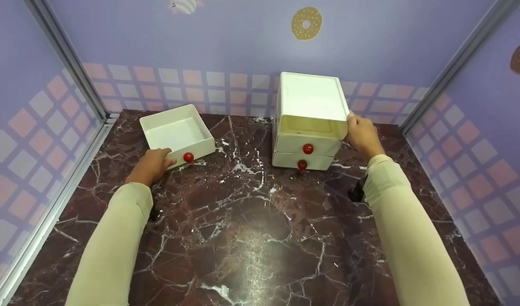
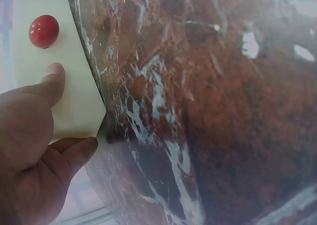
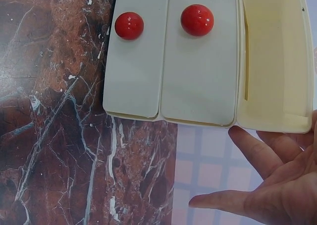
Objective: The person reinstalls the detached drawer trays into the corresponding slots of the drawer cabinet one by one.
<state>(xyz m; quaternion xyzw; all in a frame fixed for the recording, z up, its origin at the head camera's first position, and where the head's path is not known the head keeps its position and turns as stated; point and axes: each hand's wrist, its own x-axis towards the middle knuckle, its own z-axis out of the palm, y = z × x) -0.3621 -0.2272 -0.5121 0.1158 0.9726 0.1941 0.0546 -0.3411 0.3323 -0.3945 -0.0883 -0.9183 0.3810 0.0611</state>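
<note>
A white drawer (image 1: 174, 129) with a red knob (image 1: 188, 157) lies on the marbled surface at the left. My left hand (image 1: 151, 165) grips its front left corner; in the left wrist view the thumb of the hand (image 2: 39, 150) presses the drawer front (image 2: 79, 93) below the knob. The white cabinet (image 1: 311, 95) stands to the right, its top slot empty above two closed drawers with red knobs (image 3: 197, 20). My right hand (image 1: 364, 134) holds the cabinet's upper right side; in the right wrist view several fingers of the hand (image 3: 272, 180) touch that side.
A dark marbled tabletop (image 1: 225, 221) lies under both items. Purple walls with a checked band (image 1: 208, 87) rise behind and at both sides, with grey metal strips (image 1: 66, 51) at the corners. The cabinet stands near the back wall.
</note>
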